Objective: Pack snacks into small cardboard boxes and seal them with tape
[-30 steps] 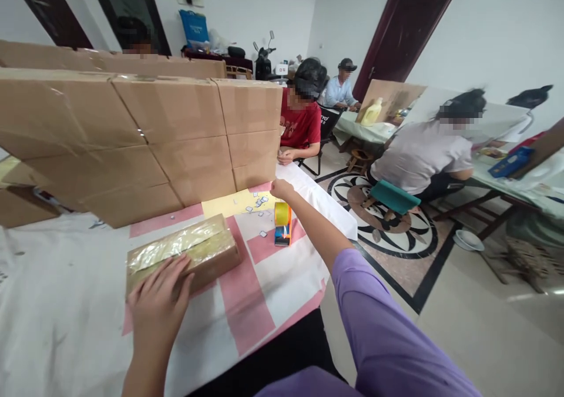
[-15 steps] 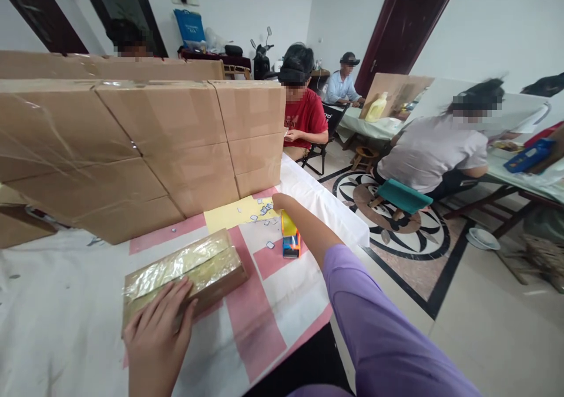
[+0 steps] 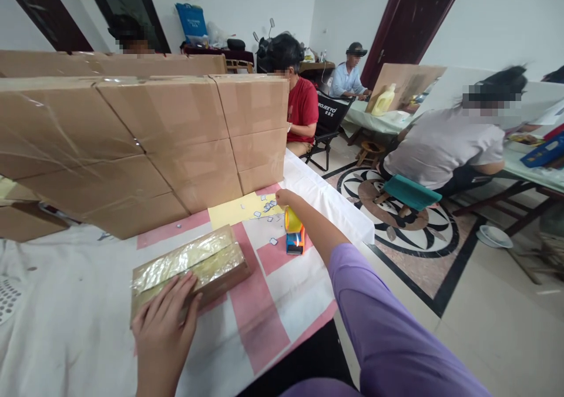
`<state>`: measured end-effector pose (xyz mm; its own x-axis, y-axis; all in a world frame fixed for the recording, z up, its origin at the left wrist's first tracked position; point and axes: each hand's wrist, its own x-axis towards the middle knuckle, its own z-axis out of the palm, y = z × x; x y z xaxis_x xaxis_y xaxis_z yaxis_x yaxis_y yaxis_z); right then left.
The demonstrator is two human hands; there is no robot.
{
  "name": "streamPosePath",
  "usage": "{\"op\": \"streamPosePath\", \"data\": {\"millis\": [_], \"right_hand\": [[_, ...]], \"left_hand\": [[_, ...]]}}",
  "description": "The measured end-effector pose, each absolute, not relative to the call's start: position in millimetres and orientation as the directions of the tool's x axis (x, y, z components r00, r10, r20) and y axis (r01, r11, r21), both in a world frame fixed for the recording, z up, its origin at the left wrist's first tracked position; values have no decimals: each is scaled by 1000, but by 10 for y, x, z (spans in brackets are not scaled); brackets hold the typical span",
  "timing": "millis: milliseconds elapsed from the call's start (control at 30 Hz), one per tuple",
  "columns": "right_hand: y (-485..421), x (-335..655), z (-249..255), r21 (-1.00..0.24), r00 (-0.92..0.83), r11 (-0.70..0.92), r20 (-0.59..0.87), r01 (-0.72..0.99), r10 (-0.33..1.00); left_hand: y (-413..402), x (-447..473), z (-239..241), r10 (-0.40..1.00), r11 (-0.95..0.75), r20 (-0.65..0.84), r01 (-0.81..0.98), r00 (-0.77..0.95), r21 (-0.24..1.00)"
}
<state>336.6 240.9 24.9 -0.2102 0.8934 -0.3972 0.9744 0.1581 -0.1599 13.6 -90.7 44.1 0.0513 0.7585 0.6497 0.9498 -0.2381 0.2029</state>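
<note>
Since the earlier frames, the co-worker in red (image 3: 304, 106) has turned the head to the left, toward the stacked boxes, while the person's own two hands keep much the same places. The left hand (image 3: 163, 323) lies palm down, its fingers extended and slightly apart on top of a small cardboard box (image 3: 205, 262), with the thumb over the near side; it presses on the box without gripping it. Clear, shiny tape covers the top of the box, which sits at an angle on the near left part of the table.

The right hand (image 3: 286, 198) reaches to the far right. Its fingers appear bent, but they are mostly turned out of sight, so how far they are closed and whether they hold anything cannot be told. Just on its near side stands an orange and blue tape dispenser (image 3: 295, 242) with a yellow roll (image 3: 291, 219), partly behind the forearm. Small paper scraps (image 3: 269, 207) lie to the left of that hand, some on a yellow patch (image 3: 231, 210).

Under all this is a white and pink cloth (image 3: 258, 320). On the far left rises a wall of large cartons (image 3: 185, 150) joined with tape. Beyond, to the right, are a black chair (image 3: 330, 114), a stool with a teal top (image 3: 409, 191) and a person in a pale shirt (image 3: 440, 144). A white bowl (image 3: 494, 236) rests on the floor farther right.
</note>
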Motion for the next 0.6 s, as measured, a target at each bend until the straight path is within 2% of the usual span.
{"op": "streamPosePath", "data": {"millis": [267, 600], "right_hand": [[2456, 3408, 171, -300, -345, 252, -316, 920, 884], [2407, 3327, 200, -292, -351, 264, -306, 919, 885]], "left_hand": [[-917, 120, 419, 776, -240, 629, 946, 52, 218], [-887, 97, 394, 742, -266, 664, 950, 94, 162]]}}
